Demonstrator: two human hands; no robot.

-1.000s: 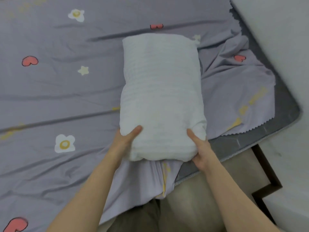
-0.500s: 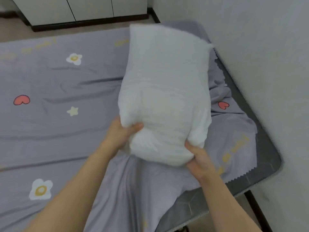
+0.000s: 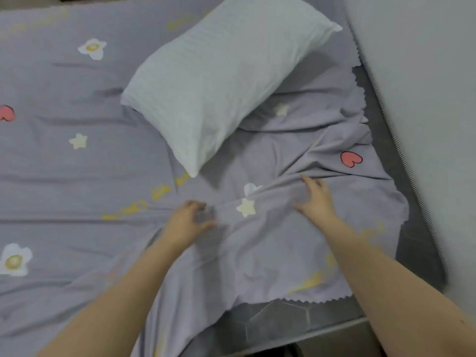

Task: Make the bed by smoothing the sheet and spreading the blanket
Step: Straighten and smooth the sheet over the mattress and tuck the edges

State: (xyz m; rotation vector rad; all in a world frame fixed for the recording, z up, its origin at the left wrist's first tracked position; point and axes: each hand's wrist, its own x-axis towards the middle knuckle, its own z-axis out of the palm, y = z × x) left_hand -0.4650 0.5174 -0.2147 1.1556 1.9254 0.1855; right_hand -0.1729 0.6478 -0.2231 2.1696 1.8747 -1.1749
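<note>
While one white ribbed pillow (image 3: 221, 81) lies slanted at upper centre, both my hands are on the one lilac-grey printed sheet (image 3: 77, 189) at lower centre: left hand (image 3: 186, 222) pinching a raised fold, right hand (image 3: 315, 199) resting spread-fingered on it. One dark grey mattress (image 3: 283, 320) corner shows at lower right.

Lilac-grey sheet (image 3: 77, 189), heart, star and flower print; flat at left, rumpled and bunched at near right corner, zigzag edge showing.

L hand (image 3: 186, 224), R hand (image 3: 318, 199) on rumpled sheet (image 3: 270, 243)
</note>
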